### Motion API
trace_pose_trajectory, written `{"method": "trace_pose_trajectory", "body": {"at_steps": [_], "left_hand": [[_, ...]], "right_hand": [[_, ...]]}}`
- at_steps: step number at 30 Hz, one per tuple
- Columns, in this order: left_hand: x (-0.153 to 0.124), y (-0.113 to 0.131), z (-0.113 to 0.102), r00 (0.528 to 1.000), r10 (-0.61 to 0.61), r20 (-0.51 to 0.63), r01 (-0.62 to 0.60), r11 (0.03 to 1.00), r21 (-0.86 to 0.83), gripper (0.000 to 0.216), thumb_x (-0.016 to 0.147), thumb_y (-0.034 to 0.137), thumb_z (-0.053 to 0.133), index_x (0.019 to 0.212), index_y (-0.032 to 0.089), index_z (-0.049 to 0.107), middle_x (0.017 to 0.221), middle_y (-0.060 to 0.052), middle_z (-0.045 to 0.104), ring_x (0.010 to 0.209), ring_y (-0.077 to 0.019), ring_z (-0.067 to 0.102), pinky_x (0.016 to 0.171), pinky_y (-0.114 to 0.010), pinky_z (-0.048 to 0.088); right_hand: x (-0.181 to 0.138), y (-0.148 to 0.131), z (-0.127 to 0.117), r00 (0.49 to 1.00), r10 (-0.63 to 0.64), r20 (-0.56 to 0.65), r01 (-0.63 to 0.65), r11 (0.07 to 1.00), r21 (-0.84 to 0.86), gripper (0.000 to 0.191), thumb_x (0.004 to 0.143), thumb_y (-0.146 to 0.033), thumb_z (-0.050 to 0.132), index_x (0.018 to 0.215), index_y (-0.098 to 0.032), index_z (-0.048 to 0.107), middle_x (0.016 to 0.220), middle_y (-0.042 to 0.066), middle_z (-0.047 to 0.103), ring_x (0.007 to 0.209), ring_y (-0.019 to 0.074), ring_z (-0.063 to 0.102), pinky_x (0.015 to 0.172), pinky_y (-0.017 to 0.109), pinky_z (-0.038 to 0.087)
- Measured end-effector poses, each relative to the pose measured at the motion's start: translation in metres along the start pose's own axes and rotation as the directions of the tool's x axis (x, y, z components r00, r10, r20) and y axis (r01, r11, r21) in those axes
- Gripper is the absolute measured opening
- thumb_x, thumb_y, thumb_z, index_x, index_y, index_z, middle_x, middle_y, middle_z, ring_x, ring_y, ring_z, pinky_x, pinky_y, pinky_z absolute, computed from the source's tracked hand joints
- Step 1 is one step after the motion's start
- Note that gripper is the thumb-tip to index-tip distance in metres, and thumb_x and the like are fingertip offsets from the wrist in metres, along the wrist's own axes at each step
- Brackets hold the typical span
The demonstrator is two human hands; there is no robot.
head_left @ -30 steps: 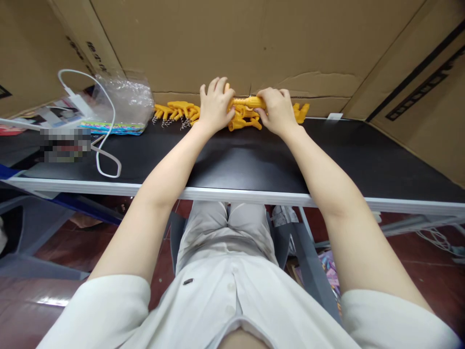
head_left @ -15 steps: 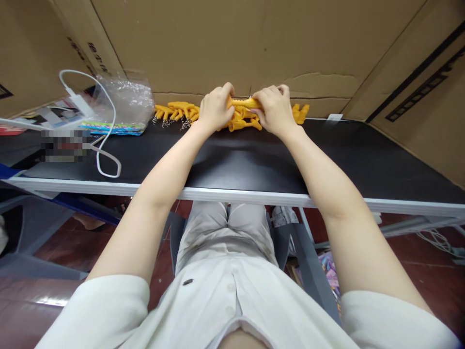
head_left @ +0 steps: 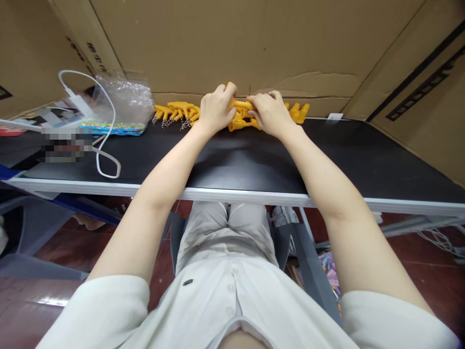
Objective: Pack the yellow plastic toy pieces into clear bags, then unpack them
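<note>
My left hand [head_left: 217,107] is closed around the handle end of a yellow plastic corkscrew [head_left: 241,104]. A piece of the yellow handle pokes out above my left fingers, and a ridged yellow length runs across toward my right hand [head_left: 269,112]. The right thumb and fingertips pinch the far end of that length, hiding its tip. Below and behind my hands lie more yellow plastic pieces [head_left: 236,124]. Left of them is a row of yellow T-handled corkscrews [head_left: 180,107] with bare metal spirals. Another yellow piece [head_left: 300,113] rests beyond my right hand.
A clear plastic bag [head_left: 125,99] and colourful flat packets [head_left: 116,128] lie at left, near a white cable [head_left: 115,111]. Cardboard [head_left: 232,43] walls the back of the black table [head_left: 247,165]. A small white tag [head_left: 334,117] sits at the back right.
My right hand has shifted slightly left and down, its fingers now closer together on the ridged yellow length. My left hand stays nearly in place, and more yellow handle shows above it.
</note>
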State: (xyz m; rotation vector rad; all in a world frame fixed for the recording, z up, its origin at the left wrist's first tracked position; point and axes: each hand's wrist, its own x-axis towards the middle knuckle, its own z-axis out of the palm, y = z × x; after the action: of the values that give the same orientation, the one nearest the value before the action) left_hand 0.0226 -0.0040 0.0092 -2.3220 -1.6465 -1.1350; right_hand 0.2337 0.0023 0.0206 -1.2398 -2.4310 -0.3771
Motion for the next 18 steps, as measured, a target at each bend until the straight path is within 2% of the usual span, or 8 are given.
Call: {"method": "trace_pose_trajectory", "body": {"at_steps": [2, 4, 8, 12, 15, 18], "left_hand": [[0.000, 0.003, -0.001, 1.000, -0.012, 0.000, 0.012, 1.000, -0.025, 0.046, 0.087, 0.023, 0.062, 0.131, 0.035, 0.069, 0.133, -0.010, 0.073, 0.140, -0.0429, 0.062, 0.115, -0.052, 0.049], [0.003, 0.005, 0.000, 0.998, -0.053, -0.019, 0.051, 0.994, -0.100, 0.037, 0.086, 0.023, 0.063, 0.120, 0.036, 0.071, 0.124, -0.006, 0.077, 0.134, -0.0388, 0.065, 0.109, -0.047, 0.052], [0.008, 0.010, 0.004, 0.986, -0.168, 0.022, 0.166, 0.939, -0.300, 0.012, 0.085, 0.020, 0.071, 0.093, 0.026, 0.066, 0.097, -0.004, 0.077, 0.113, -0.0307, 0.073, 0.095, -0.036, 0.055], [0.006, 0.019, 0.003, 0.959, -0.227, 0.172, 0.279, 0.872, -0.402, 0.016, 0.087, 0.022, 0.077, 0.085, 0.024, 0.060, 0.075, 0.000, 0.065, 0.089, -0.0240, 0.073, 0.082, -0.031, 0.054], [0.003, 0.022, -0.001, 0.904, -0.257, 0.343, 0.393, 0.815, -0.426, 0.020, 0.086, 0.028, 0.079, 0.082, 0.023, 0.060, 0.063, 0.003, 0.053, 0.065, -0.0181, 0.063, 0.070, -0.029, 0.052], [0.002, 0.022, -0.005, 0.876, -0.254, 0.409, 0.427, 0.802, -0.417, 0.019, 0.084, 0.027, 0.079, 0.080, 0.023, 0.061, 0.058, 0.006, 0.045, 0.053, -0.0141, 0.053, 0.060, -0.027, 0.046]], "right_hand": [[0.000, -0.003, -0.003, 0.999, 0.037, -0.004, -0.037, 0.999, 0.018, 0.045, 0.108, -0.036, 0.037, 0.146, -0.028, 0.061, 0.151, 0.016, 0.068, 0.145, 0.0361, 0.057, 0.128, 0.061, 0.034], [-0.001, -0.008, -0.010, 0.998, 0.056, -0.030, -0.056, 0.998, 0.006, 0.045, 0.106, -0.037, 0.036, 0.139, -0.031, 0.065, 0.149, 0.016, 0.069, 0.142, 0.0377, 0.058, 0.128, 0.062, 0.033], [-0.004, -0.013, -0.026, 0.989, 0.087, -0.123, -0.086, 0.996, 0.013, 0.052, 0.103, -0.037, 0.028, 0.135, -0.037, 0.069, 0.150, 0.013, 0.069, 0.143, 0.0399, 0.056, 0.131, 0.067, 0.026], [-0.004, -0.008, -0.023, 0.983, 0.105, -0.153, -0.103, 0.994, 0.018, 0.052, 0.104, -0.038, 0.027, 0.137, -0.038, 0.068, 0.148, 0.013, 0.069, 0.146, 0.0416, 0.053, 0.128, 0.075, 0.025], [-0.002, -0.002, -0.017, 0.985, 0.108, -0.136, -0.111, 0.994, -0.014, 0.050, 0.104, -0.033, 0.026, 0.135, -0.034, 0.066, 0.143, 0.014, 0.071, 0.143, 0.0392, 0.055, 0.129, 0.072, 0.026], [-0.003, -0.001, -0.014, 0.989, 0.106, -0.106, -0.111, 0.993, -0.045, 0.051, 0.103, -0.026, 0.026, 0.134, -0.033, 0.066, 0.142, 0.014, 0.071, 0.140, 0.0365, 0.058, 0.131, 0.066, 0.027]]}}
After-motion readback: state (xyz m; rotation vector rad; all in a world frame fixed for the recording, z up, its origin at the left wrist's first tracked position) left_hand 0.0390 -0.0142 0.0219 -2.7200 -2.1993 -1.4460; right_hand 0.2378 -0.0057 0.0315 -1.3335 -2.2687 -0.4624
